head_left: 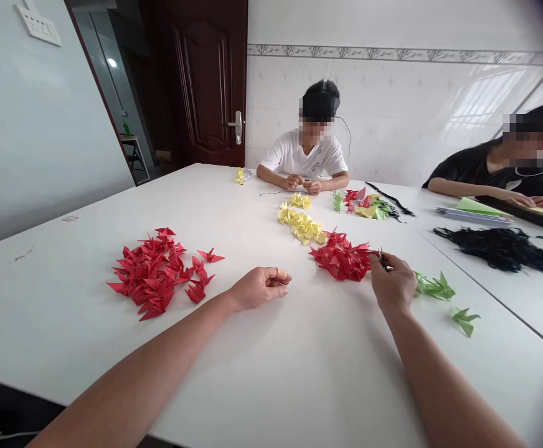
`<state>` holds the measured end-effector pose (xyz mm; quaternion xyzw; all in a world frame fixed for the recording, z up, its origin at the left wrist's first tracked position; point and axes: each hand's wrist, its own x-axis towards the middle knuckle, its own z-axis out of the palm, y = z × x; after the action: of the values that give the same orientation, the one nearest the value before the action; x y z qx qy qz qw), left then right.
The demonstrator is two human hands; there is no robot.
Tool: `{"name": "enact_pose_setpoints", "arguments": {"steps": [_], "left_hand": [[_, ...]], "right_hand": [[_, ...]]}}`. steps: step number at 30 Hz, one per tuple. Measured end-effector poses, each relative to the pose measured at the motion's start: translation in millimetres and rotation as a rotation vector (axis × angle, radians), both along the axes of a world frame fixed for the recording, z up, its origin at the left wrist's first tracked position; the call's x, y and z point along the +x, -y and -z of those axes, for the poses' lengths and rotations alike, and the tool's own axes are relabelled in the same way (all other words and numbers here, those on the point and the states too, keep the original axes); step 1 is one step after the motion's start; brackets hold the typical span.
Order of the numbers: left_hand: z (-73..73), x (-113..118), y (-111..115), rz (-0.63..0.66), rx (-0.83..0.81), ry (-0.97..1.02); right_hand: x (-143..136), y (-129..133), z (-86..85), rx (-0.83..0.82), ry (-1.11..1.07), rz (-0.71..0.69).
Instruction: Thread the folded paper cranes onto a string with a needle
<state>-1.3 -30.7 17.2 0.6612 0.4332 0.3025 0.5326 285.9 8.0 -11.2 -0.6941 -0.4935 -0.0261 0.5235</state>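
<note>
Our left hand is over the white table, between two heaps of folded red paper. Its fingers curl toward the thumb with a narrow gap showing; we cannot tell whether anything thin sits in it. Our right hand pinches a small metal tool at the right edge of the nearer-to-centre red papers; the tool's exact shape is hidden by our fingers.

Smooth tabletop stretches from our left hand down to the near edge, which cuts across the lower left. The other red heap lies to the left, a few pointed pieces loose on its right side. Sharp-creased yellow papers run on from the far side of the central heap, and green papers lie just right of our right hand, with one green piece nearer us. A dark seam crosses the table to the right; beyond it lies a tangled black bundle of cords.

Across from us, a person in a white shirt works with both hands close together near mixed coloured papers. The shirt's print is too small to read. Another person in a dark top leans in at the right, beside stacked flat sheets.
</note>
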Motion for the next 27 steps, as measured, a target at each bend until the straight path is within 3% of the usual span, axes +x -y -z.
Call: {"name": "enact_pose_setpoints", "arguments": {"steps": [11,20,23,27], "left_hand": [[0.5,1.2,1.2,0.017,0.009,-0.047],[0.8,1.9,2.4,0.026,0.024,-0.059],[-0.4,-4.4,-4.8,-0.02,0.151,-0.108],[-20.5,-34.1,-20.6,-0.368,0.571,-0.343]], "right_hand": [[-8.7,4.0,-3.7,-0.135,-0.072,0.036],[-28.0,10.1,-11.9,0.043,-0.009,0.001],[-33.7,13.6,-13.4,0.071,0.026,-0.04],[-37.8,16.7,-14.4,0.089,0.033,-0.078]]}}
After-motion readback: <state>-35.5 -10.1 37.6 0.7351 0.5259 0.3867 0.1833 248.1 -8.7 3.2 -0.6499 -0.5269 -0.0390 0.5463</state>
